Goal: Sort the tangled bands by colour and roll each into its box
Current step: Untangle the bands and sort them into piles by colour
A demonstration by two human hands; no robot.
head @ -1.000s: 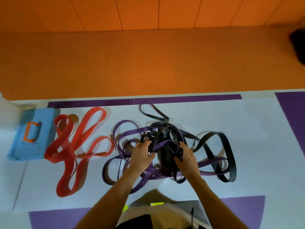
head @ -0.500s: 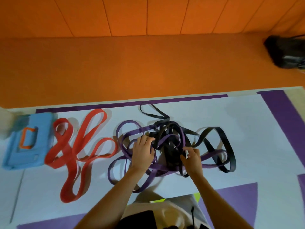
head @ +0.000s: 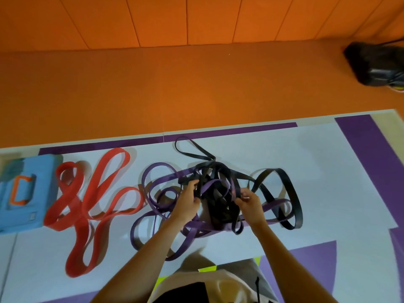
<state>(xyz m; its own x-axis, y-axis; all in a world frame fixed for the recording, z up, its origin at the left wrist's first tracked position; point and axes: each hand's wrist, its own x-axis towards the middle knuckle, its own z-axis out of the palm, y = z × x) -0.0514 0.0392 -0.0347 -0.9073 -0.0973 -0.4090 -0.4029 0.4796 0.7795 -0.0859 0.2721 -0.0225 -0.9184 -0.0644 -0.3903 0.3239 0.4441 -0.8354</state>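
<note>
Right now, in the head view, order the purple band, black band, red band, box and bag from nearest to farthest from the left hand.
1. Purple band and black band, tangled at the left hand: too close to call.
2. Red band, to its left.
3. Box, farther left.
4. Bag, far upper right.

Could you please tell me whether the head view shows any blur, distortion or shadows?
Head view: the blue box and black bag at the edges look smeared; wall seams fan out, wide-angle distortion; red bands cast soft shadows.
</note>
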